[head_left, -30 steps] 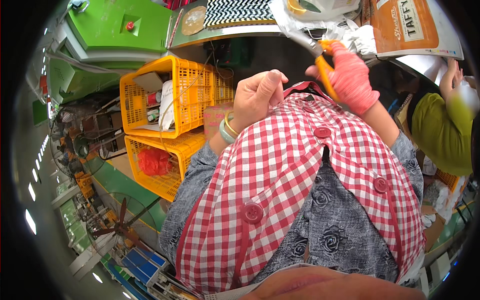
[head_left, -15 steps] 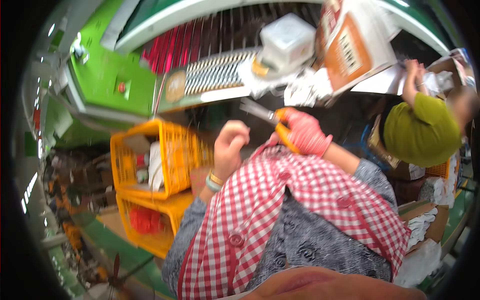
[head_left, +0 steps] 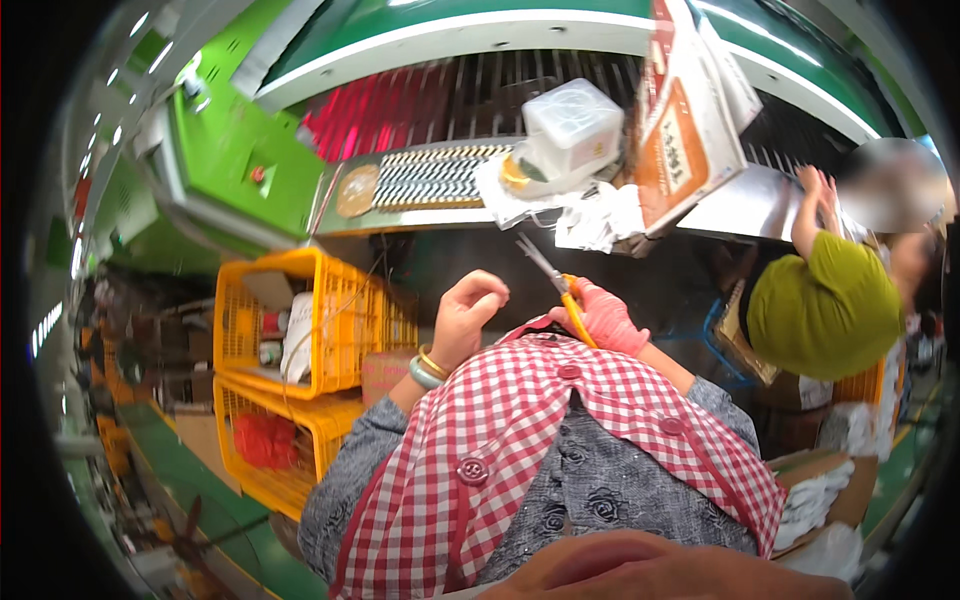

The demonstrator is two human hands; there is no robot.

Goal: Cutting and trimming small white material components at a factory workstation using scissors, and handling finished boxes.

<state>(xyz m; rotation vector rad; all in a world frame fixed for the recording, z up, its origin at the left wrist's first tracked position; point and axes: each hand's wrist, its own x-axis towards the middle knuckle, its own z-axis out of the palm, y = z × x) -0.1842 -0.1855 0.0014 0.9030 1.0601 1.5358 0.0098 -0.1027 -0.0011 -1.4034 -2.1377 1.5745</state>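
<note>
My right hand (head_left: 607,318), in a pink glove, grips a pair of scissors (head_left: 573,318) with yellow-orange handles. The metal blades point up and left toward the worktable, tips slightly parted. To the left, my bare left hand (head_left: 466,316) is raised with its fingers curled in and the thumb against them. Whether anything small is inside those fingers is hidden. Bangles circle the left wrist. Both hands are apart from each other, in front of my red-and-white checked apron (head_left: 520,400).
Ahead, a metal worktable (head_left: 440,220) bears a clear plastic tub (head_left: 573,125), white crumpled pieces (head_left: 600,217) and a printed sack (head_left: 685,150). Stacked yellow crates (head_left: 340,320) stand at left beside a green machine (head_left: 235,160). A co-worker in an olive shirt (head_left: 825,305) is at right.
My view has shifted slightly. Both hands sit a little lower in the picture, and the scissors now point more steeply upward. The scissors stay in my right hand.
</note>
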